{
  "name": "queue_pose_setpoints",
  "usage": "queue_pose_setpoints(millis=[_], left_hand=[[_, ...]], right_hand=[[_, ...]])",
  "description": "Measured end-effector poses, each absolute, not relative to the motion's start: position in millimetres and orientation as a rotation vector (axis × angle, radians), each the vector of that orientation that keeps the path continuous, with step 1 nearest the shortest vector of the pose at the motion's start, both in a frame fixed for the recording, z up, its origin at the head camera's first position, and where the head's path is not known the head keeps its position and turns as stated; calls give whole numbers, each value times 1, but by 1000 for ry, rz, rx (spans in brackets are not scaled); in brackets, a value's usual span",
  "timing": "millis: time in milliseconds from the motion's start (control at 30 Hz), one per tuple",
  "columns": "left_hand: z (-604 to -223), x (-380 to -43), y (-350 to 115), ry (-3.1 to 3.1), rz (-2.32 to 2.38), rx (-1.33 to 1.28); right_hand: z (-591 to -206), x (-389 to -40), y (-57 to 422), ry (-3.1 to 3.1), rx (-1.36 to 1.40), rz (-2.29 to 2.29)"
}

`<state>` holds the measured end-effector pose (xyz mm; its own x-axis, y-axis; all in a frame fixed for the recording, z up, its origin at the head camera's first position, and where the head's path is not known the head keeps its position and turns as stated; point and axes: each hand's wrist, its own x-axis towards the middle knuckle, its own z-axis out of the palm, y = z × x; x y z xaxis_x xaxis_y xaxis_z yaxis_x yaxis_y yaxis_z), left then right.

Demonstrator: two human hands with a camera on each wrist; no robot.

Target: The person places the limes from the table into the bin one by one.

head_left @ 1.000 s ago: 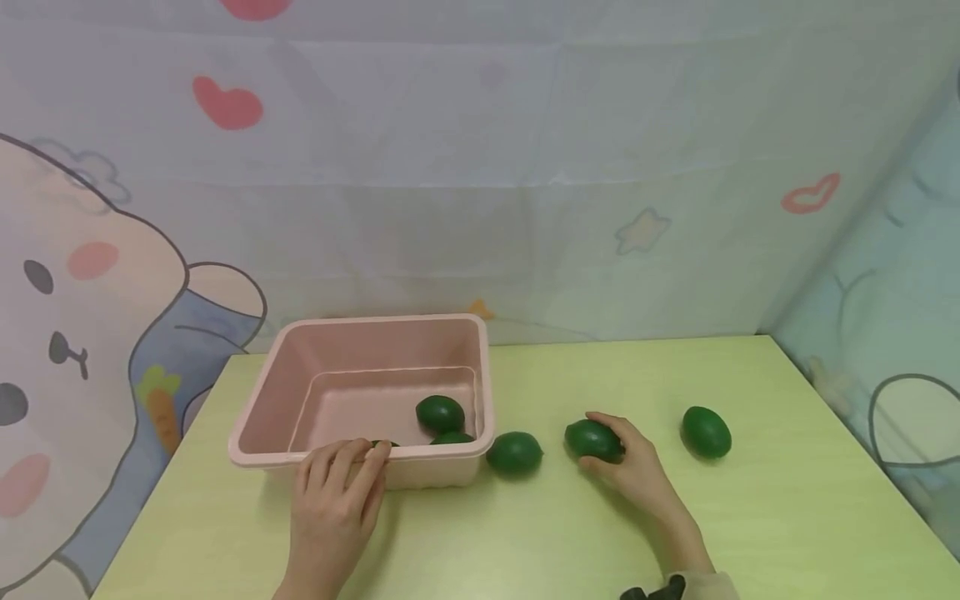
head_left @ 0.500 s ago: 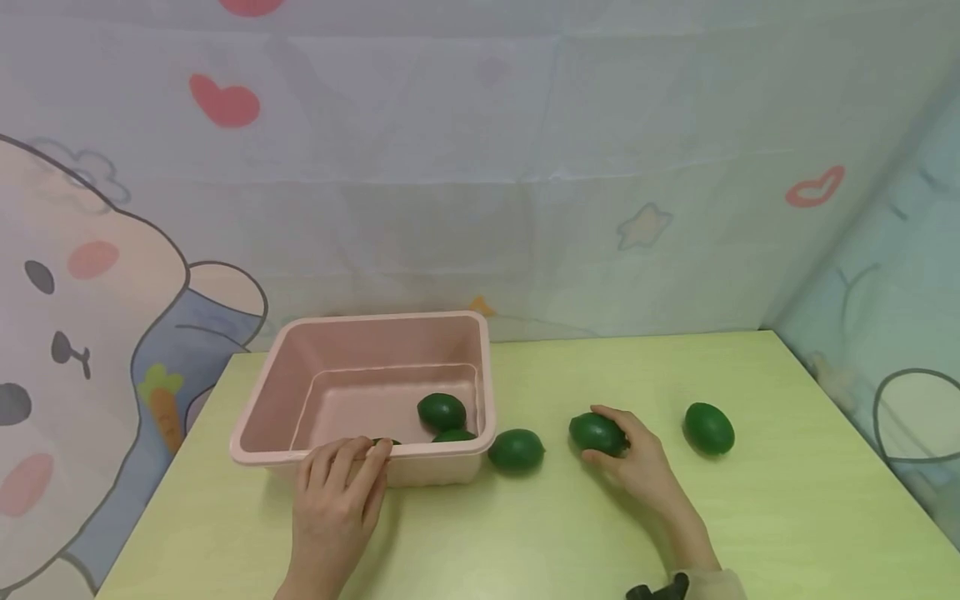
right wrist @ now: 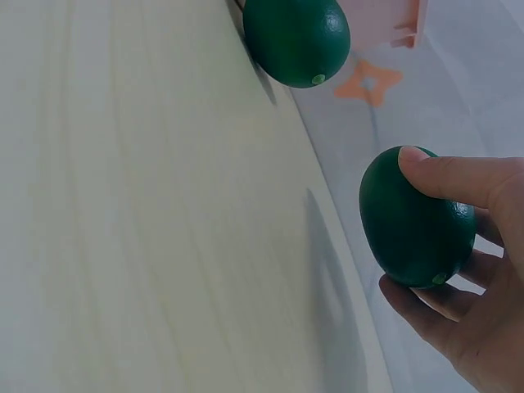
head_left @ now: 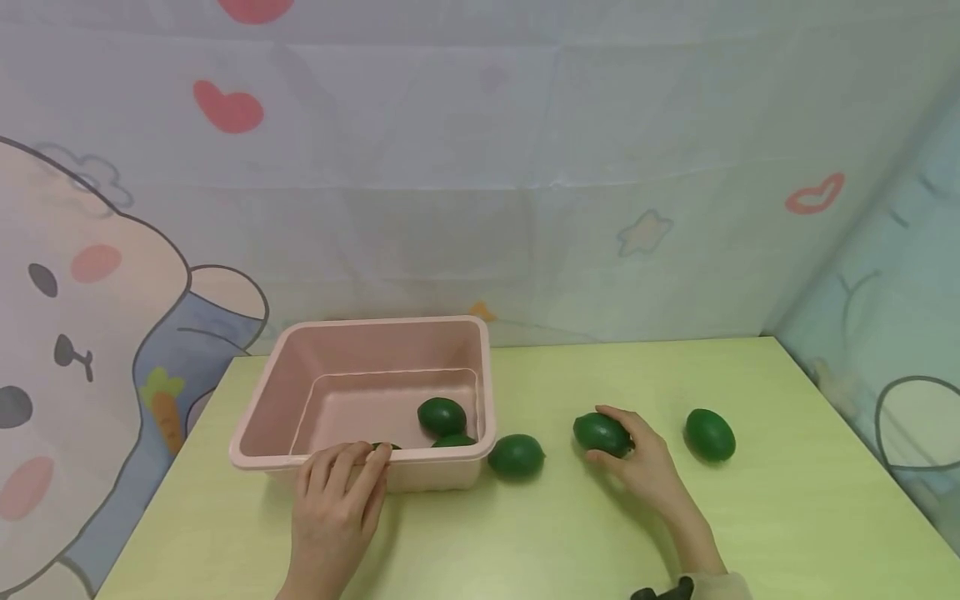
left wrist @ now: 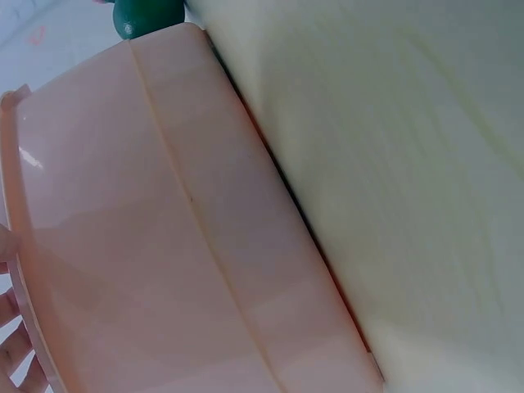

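Observation:
My left hand (head_left: 333, 504) grips the near rim of a pink plastic basin (head_left: 390, 387), with its fingers hooked over the edge. Inside the basin, a dark green lime (head_left: 442, 416) lies on the floor, and a second lime (head_left: 454, 441) and a third show only in part behind the near rim. To the right of the basin, my right hand (head_left: 645, 462) holds another lime (right wrist: 413, 221) between thumb and fingers. Close beside the basin's right wall rests a lime (head_left: 516, 457) on the table. Farther right lies one more lime (head_left: 710, 435).
The light green-yellow table (head_left: 525, 542) meets a hanging printed cloth (head_left: 450, 208) at its back edge. Cloth also hangs along the right side. A black strap part (head_left: 667, 590) shows at my right wrist, by the pale sleeve (head_left: 720, 587).
My right hand and the lime it holds have shifted slightly to the right, away from the lime beside the basin. The left hand stays on the basin's rim.

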<state>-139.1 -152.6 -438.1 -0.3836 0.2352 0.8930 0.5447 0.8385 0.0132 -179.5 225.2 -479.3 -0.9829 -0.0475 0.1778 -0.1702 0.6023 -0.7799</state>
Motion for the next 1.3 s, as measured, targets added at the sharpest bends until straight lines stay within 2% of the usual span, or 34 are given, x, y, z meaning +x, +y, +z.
queue_pose_setpoints(millis=[1300], left_hand=[[-438,-139,-153,-1985,-377,-573]], right_hand=[[-434,-191,211,-2647,320,1204]])
